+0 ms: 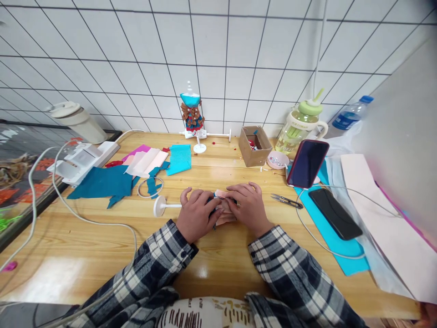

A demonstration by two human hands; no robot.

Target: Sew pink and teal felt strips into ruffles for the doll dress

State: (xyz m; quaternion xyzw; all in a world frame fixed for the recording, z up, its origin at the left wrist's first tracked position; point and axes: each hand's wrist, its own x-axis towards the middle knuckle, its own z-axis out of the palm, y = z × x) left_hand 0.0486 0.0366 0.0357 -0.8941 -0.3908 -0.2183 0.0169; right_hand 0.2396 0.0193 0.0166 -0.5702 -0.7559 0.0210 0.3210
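Note:
A small white stand [160, 206] lies on its side on the wooden table, its stem running under my left hand [198, 215]. Beyond that hand is a pale pink piece of cloth or paper [226, 217], with a bit of blue at its edge. My left hand is closed over the left part of this piece. From the other side my right hand [250, 208] pinches its upper right part with thumb and fingers. Most of what lies between the fingers is hidden. To the right of my right hand lie thread snips [287, 201].
A dressed miniature mannequin [191, 114] stands by the tiled wall. Teal cloth [102, 182] and pink pieces lie left. A cardboard box [255, 150], bead dish [277, 160], jug [300, 127], propped phone [309, 161] and flat phone [335, 214] are right. A white cable [102, 224] crosses the left side.

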